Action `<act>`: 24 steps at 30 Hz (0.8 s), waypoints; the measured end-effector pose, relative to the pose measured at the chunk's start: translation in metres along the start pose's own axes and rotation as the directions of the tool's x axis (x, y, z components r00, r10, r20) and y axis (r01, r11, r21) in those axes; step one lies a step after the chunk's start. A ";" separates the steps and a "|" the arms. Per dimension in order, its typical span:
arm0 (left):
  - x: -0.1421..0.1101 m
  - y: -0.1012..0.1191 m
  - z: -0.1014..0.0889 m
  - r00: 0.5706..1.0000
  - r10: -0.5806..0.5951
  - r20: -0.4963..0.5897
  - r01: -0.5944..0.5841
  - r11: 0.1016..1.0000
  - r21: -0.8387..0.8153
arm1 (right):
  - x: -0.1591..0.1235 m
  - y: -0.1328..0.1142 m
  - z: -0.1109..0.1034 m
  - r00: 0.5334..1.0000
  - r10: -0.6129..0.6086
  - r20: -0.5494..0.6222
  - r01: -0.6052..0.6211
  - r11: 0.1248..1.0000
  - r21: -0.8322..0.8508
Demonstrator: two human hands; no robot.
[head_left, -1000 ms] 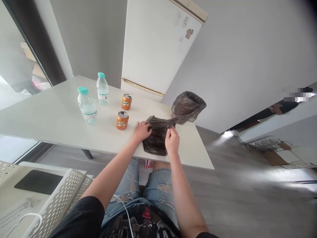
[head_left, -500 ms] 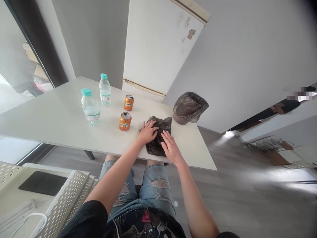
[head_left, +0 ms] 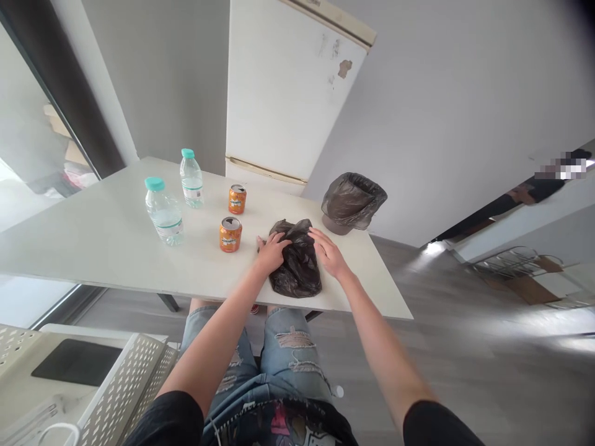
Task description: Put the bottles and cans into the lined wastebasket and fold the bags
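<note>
A crumpled black plastic bag (head_left: 297,272) lies near the front edge of the white table. My left hand (head_left: 272,253) rests on the bag's left side with its fingers spread. At the bag's upper right edge is my right hand (head_left: 329,253), its fingers stretched out and not gripping. To the left stand two orange soda cans, a nearer can (head_left: 230,235) and a farther can (head_left: 237,199), both with opened tops. Beyond them are two clear bottles with teal caps, a front bottle (head_left: 165,217) and a rear bottle (head_left: 191,179).
A small bin (head_left: 354,201) lined with a dark bag stands at the table's right end. Behind the white table (head_left: 116,235) is a white fridge (head_left: 283,93). A perforated tray (head_left: 134,365) holding a dark flat panel sits at lower left. A person is partly visible at far right.
My right hand has moved off the bag's middle to its upper right edge. The bag looks puffier and less flat. The view has shifted slightly.
</note>
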State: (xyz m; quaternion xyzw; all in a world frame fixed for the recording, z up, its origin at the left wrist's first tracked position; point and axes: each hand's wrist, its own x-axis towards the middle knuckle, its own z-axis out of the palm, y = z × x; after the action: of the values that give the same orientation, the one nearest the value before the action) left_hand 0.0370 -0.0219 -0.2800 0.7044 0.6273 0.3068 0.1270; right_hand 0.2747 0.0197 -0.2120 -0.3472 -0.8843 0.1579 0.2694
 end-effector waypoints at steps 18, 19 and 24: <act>0.004 -0.007 -0.002 0.915 0.395 0.082 -0.385 0.915 -0.119 | 0.065 0.062 0.066 0.935 0.114 0.336 -0.063 0.985 -0.159; 0.003 -0.007 -0.003 0.919 0.387 0.078 -0.377 0.919 -0.116 | 0.065 0.062 0.066 0.935 0.112 0.337 -0.060 0.985 -0.160; -0.001 -0.004 -0.011 0.942 0.336 -0.008 -0.335 0.936 -0.111 | 0.064 0.062 0.067 0.942 0.100 0.320 -0.051 0.986 -0.161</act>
State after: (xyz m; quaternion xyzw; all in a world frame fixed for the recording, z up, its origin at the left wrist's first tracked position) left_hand 0.0273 -0.0241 -0.2741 0.7945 0.4793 0.3546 0.1152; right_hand 0.2286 0.1025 -0.2716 -0.3692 -0.9121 0.1565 0.0858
